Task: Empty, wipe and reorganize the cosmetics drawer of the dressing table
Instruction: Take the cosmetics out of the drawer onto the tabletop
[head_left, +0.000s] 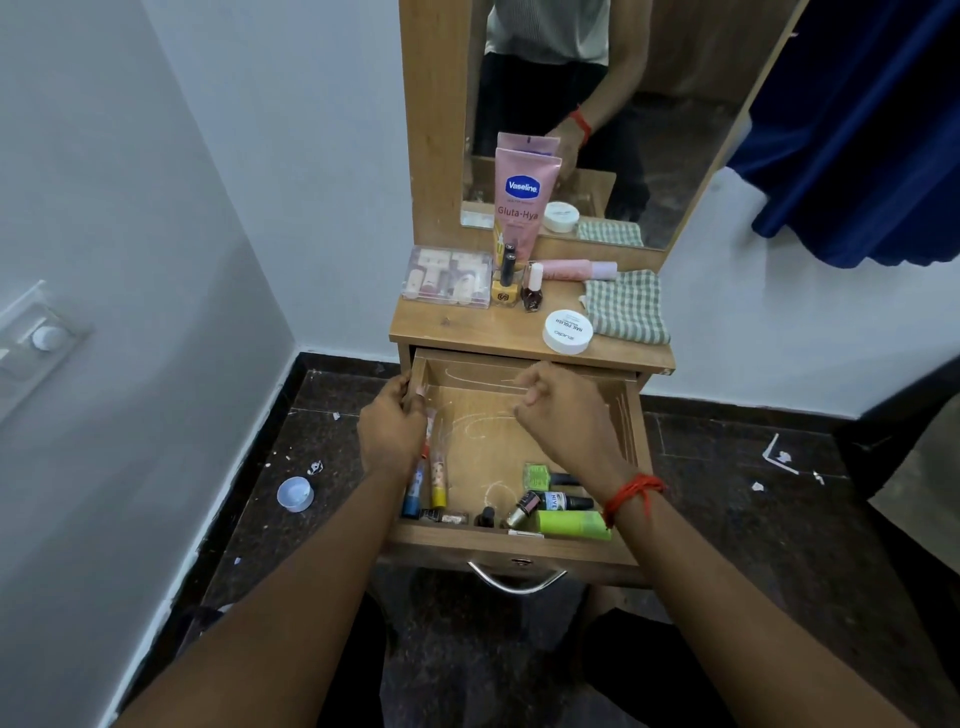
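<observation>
Drawer (519, 545): pulled open at frame centre.
Left hand (392, 431): fingers curled at the drawer's left wall, over two lip tubes (426, 483); whether it grasps anything cannot be told.
Right hand (561, 410): clenched above the drawer's middle, nothing visible in it.
Lower drawer: green tube (571, 522) and nail polish bottles (550, 501), partly hidden by the right wrist.
Tabletop, above: Vaseline tube (522, 202), clear box (449, 275), white jar (567, 330), checked cloth (628, 306).
Floor, lower left: white cap (295, 493).
</observation>
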